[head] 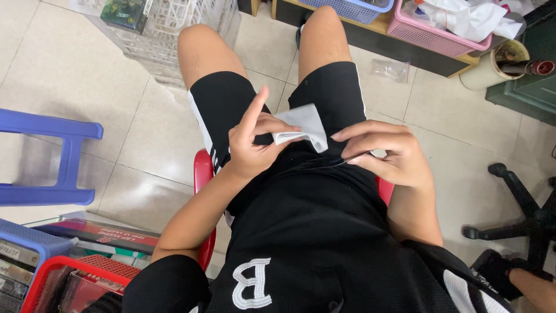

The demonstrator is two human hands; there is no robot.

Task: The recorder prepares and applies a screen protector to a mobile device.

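**One cloth, one thin dark sheet, two hands over the lap**

The left hand (255,145) pinches one small white cloth (302,127) between thumb and fingers, index finger raised. Just right of it, the right hand (387,152) grips one thin dark sheet (341,162) by its edge, the cloth touching that sheet. Beyond the hands stand two baskets: one pink (446,35), one blue (353,8). Far left of the left hand sits one blue stool (58,159).

Tiled floor (145,133): blue stool (52,156), white crate (174,35), clear bag (391,69), office chair base (521,214).
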